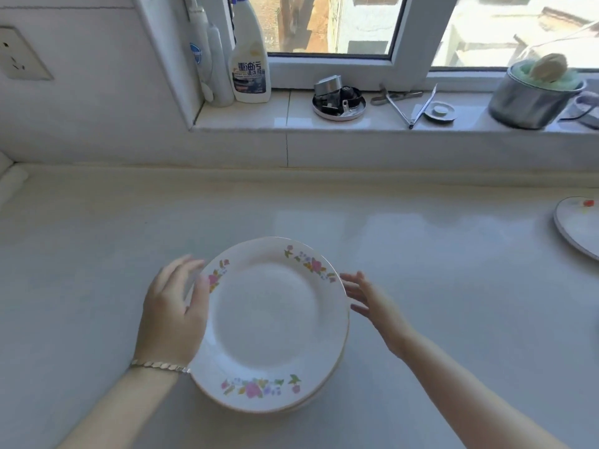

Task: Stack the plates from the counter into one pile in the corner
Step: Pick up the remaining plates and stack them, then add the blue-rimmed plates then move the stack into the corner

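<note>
A pile of white plates with flower prints (269, 322) lies on the pale counter (421, 254), near its front middle. My left hand (173, 309) curls round the pile's left rim, thumb on the top plate's edge. Just off the right rim, my right hand (369, 301) has its fingers straight and spread, touching or nearly touching the edge. Another flowered plate (580, 228) lies at the counter's right edge, partly cut off by the frame.
The counter's back-left corner (19, 176) meets the tiled walls. On the window sill stand a spray bottle (249, 56), a round tin of small metal parts (338, 102), tongs (402, 102) and a steel pot (531, 98).
</note>
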